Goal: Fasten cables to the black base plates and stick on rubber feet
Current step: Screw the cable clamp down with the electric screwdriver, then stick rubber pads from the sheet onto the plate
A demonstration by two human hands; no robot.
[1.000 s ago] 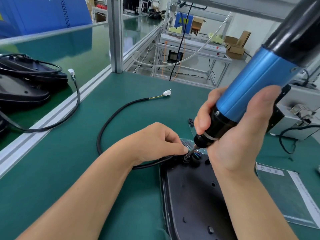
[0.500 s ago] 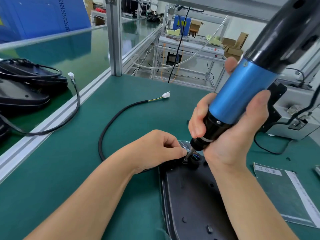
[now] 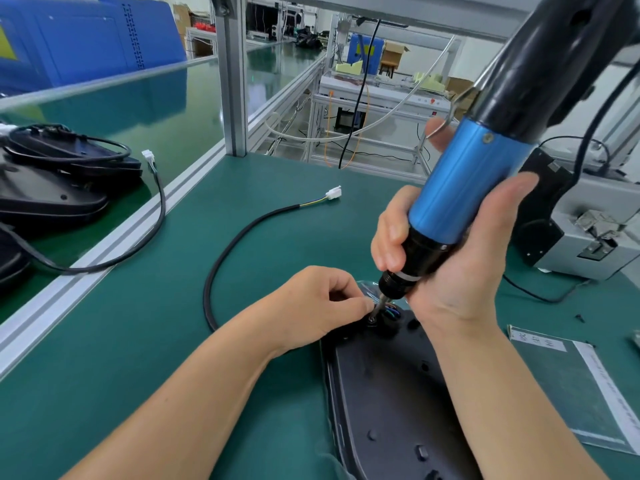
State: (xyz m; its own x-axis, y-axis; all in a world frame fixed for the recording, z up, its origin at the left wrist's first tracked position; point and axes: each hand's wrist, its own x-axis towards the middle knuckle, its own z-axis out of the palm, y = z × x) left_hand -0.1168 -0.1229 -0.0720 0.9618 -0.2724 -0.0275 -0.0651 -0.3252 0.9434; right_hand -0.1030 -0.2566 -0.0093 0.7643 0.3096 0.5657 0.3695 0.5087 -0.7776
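Where the two forearms converge: black base plate (image 3: pixel 391 393) flat on green bench mat (image 3: pixel 121 358), directly below and toward the wearer from both hands, far end under the fingertips.

Left hand (image 3: pixel 313 306): fingers curled, thumb and forefinger pinched together at the plate's far end, right against the driver bit. Item between the fingertips too small to identify. Hand otherwise resting on the mat at the plate's edge.

Right hand (image 3: pixel 457 258): wrapped fully round electric screwdriver (image 3: pixel 464 192), thumb on the near side of the blue barrel, fingers round the far side, one fingertip visible higher up. Tool tilted, top leaning right and away. Bit tip seated at a cable fitting (image 3: pixel 386 315) on the plate's far end, just right of the left fingertips; coloured wires visible at that fitting.

Left of the left hand: black cable (image 3: pixel 221 261) running out from under the hand, curving in an arc across the mat, ending in a white connector (image 3: pixel 333 193) beyond the hand.

Right of the right forearm: clear bag with paper label (image 3: pixel 575 386) flat on the mat. One small black screw (image 3: pixel 579 317) loose on the mat just beyond it.

Beyond the right hand: grey machine (image 3: pixel 588 233) with a black bracket, on the bench.

Far left, past an aluminium rail (image 3: pixel 114 237): stack of further black plates (image 3: pixel 59 188) with cables draped over them, one cable end hanging over the rail.
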